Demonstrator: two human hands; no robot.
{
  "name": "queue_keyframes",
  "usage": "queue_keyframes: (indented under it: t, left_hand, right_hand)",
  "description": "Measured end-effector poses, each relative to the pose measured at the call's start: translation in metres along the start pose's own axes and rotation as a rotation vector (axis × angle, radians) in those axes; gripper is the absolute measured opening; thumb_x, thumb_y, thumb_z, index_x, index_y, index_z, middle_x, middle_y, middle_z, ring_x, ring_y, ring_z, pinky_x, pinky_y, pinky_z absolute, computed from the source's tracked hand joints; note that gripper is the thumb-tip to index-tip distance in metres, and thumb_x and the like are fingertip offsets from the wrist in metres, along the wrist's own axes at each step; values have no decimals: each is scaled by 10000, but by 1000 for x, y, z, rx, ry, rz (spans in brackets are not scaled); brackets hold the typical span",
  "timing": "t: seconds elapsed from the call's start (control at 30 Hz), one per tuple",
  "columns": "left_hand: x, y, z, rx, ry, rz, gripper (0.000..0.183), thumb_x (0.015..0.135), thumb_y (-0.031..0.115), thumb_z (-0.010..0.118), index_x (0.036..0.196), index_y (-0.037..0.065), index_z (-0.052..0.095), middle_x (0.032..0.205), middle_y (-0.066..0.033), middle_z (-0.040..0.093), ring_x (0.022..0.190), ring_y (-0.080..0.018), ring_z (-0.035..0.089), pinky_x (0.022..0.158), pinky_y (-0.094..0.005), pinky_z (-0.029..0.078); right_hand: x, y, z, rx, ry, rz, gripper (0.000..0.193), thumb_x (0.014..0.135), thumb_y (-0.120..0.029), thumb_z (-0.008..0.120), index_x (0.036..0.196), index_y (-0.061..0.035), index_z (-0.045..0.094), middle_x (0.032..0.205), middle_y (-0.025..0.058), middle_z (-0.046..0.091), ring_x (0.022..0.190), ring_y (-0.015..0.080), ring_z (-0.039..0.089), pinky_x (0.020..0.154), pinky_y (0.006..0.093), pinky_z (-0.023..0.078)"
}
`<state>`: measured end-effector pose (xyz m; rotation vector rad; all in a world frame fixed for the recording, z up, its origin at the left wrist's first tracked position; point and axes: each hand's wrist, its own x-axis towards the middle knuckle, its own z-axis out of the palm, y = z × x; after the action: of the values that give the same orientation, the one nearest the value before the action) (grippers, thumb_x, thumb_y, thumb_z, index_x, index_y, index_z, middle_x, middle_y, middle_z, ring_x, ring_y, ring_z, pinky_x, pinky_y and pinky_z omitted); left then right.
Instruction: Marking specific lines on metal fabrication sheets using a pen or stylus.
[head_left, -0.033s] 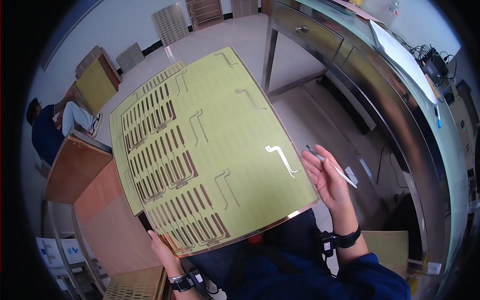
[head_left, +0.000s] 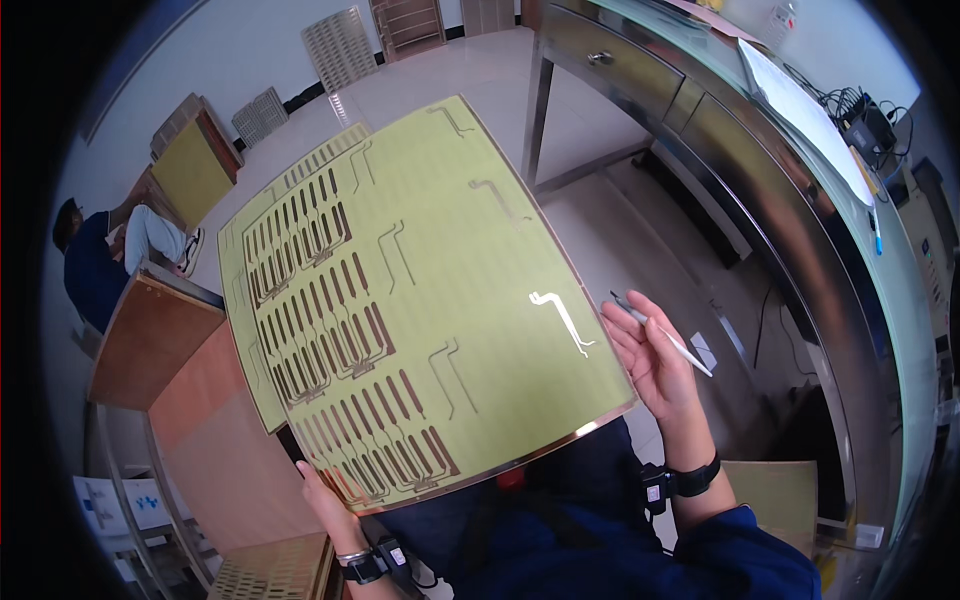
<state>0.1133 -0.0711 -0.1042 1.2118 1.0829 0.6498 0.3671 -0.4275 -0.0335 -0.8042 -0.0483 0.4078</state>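
Note:
A large yellow-green circuit panel (head_left: 480, 400) with a copper rim and rows of dark and shiny metal tracks lies tilted across my lap. At its lower left corner my left hand (head_left: 328, 500) is closed on the edge, thumb on top and the other fingers hidden underneath. Beside the right edge, my right hand (head_left: 655, 365) is turned palm up with curled fingers. Between its thumb and fingers rests a slim white pen-like tool (head_left: 690, 357), its dark tip pointing up and left. Whether this hand also touches the panel's edge I cannot tell.
To the right runs a metal-framed desk (head_left: 630, 45) with a glass top, papers (head_left: 805, 120) and cables (head_left: 850, 110). A wooden board (head_left: 150, 330) stands at left, before a seated person (head_left: 90, 255). Another slotted panel (head_left: 270, 575) lies low at left. More panels (head_left: 340, 50) lean on the far wall.

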Motion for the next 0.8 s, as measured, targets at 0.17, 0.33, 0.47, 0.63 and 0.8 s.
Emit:
queue_keyframes:
  t: [0.17,0.33,0.47,0.63,0.8]
  left_hand:
    - [11,-13,-17,36,-9,6,522,990,443,424,1064,-43,599,963,-73,648,836,-131,609,749,-274,482]
    - [9,-11,0,22,5,103,467,1002,398,424,1061,-27,608,949,-61,650,816,-112,595,731,-273,476]
    - [19,-21,-12,41,-22,87,464,1004,391,422,1059,-32,607,953,-60,650,820,-114,595,727,-277,478]
    - [15,-14,-4,47,21,114,478,1006,394,407,1102,-38,587,994,-85,644,851,-147,615,749,-291,492]
    - [12,5,-4,20,-3,65,453,1010,367,415,1092,-43,589,1007,-70,641,852,-122,592,748,-281,477]
  right_hand:
    - [-5,4,6,-7,24,-1,390,999,-128,375,1355,30,352,1292,283,485,1182,330,536,985,370,482]
    - [-4,3,4,-167,62,8,394,987,-139,421,1344,23,381,1263,258,524,1090,269,601,889,332,531]
    - [3,5,1,-315,69,45,394,969,-137,462,1337,-7,414,1197,187,578,947,198,646,726,263,556]
    - [17,7,2,-580,69,41,396,964,-134,472,1343,-31,421,1153,144,595,859,150,637,660,242,534]
    - [29,4,8,-734,95,82,371,976,-162,458,1326,-39,446,1105,114,623,833,127,631,657,257,519]
